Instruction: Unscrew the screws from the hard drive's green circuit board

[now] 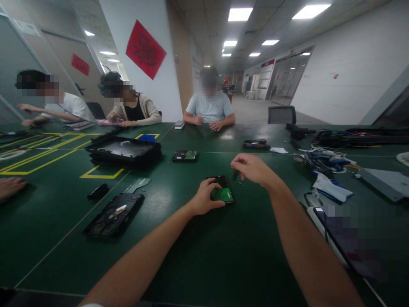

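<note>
A small hard drive (223, 192) with a green circuit board facing up lies on the dark green table (179, 256). My left hand (204, 197) grips its left side and holds it flat. My right hand (252, 168) hovers just to the right of the drive, fingers curled around a small dark object, a tool or a screw; I cannot tell which.
A second drive (185, 155) lies further back. A black tray (123, 150) and a black cover panel (113, 214) sit to the left. Cables and tools (322, 160) crowd the right side. Three people sit across the table; another person's hand (11, 186) rests at the left edge.
</note>
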Available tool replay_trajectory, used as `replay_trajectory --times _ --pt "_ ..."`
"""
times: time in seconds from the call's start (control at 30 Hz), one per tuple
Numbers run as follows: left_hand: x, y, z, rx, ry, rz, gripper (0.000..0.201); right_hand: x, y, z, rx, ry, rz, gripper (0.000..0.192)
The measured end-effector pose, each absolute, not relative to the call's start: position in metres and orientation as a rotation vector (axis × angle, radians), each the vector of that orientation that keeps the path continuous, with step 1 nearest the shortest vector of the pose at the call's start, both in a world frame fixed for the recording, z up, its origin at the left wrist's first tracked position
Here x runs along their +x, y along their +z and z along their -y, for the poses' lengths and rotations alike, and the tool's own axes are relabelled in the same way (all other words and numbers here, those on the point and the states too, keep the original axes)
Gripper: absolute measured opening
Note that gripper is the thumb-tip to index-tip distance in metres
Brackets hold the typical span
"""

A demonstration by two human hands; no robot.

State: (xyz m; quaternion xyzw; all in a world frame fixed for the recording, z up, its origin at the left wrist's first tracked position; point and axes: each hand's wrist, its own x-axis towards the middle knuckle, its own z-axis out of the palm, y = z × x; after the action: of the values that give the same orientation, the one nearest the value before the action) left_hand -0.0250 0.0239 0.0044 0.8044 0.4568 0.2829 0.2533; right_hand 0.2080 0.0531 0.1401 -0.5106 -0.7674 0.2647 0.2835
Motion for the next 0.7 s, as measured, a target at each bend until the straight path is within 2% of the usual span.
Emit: replay_trajectory --times 0.23,0.47,0.57,0.7 --pt "-0.0256 0.0038 -0.0221 2.190 0.779 -1.236 0.065 0.2079 0.1457 -0.0469 -1.200 1.080 2.009 0.026" --pt "-0.0270 0.0045 -0.0216 2.173 0.757 -1.232 0.065 0.2093 0.1445 -0.0515 -1.424 0.640 2.048 0.027" --pt "-0.0267 0.0052 -0.0214 2.165 0.755 -1.235 0.066 0.2084 0.1416 -0.0533 -1.380 0.706 2.030 0.025" --pt "-0.0263 0.0057 -0.0208 2.173 0.774 -1.234 0.066 0.2066 0.1400 -0.0530 -1.226 0.968 1.996 0.025"
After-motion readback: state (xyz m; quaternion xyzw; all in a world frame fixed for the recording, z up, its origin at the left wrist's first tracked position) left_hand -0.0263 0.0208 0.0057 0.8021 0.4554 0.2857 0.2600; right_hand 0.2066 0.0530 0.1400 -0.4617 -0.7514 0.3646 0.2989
